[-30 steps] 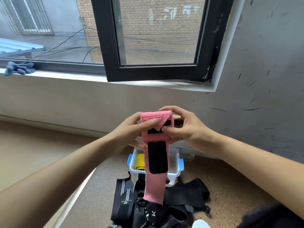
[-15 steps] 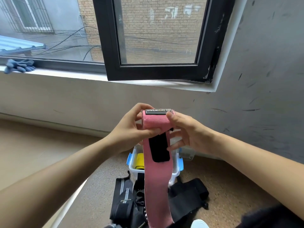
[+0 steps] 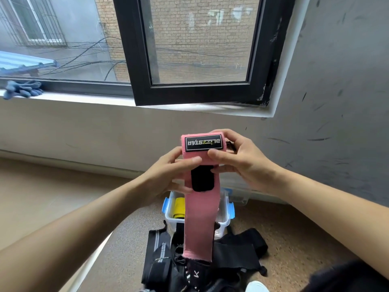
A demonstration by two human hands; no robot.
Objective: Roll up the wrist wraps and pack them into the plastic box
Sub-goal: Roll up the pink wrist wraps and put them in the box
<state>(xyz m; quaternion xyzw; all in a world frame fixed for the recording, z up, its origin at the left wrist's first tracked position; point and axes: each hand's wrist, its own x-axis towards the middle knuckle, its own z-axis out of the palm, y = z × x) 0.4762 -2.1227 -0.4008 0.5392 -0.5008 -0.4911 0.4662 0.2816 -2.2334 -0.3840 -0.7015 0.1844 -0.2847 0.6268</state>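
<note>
A pink wrist wrap (image 3: 199,224) hangs in front of me, its top end rolled with a black logo patch facing me and a black velcro strip below. My left hand (image 3: 168,175) grips the roll from the left, thumb across the pink fabric. From the right, my right hand (image 3: 237,159) holds the roll with its thumb under the patch. Below, on the floor, stands the clear plastic box (image 3: 225,220) with blue latches; a yellow wrap (image 3: 179,208) lies inside it. Several black wrist wraps (image 3: 237,253) lie loose in front of the box.
The box sits against a grey wall under a window sill (image 3: 84,100). A black-framed window pane (image 3: 202,49) stands open above. Blue gloves (image 3: 22,89) lie on the sill at far left. The floor is speckled brown.
The roll has turned further, so the logo patch faces me and less velcro shows. The hanging tail has been drawn upward and is shorter. Both hands shifted their hold on the roll.
</note>
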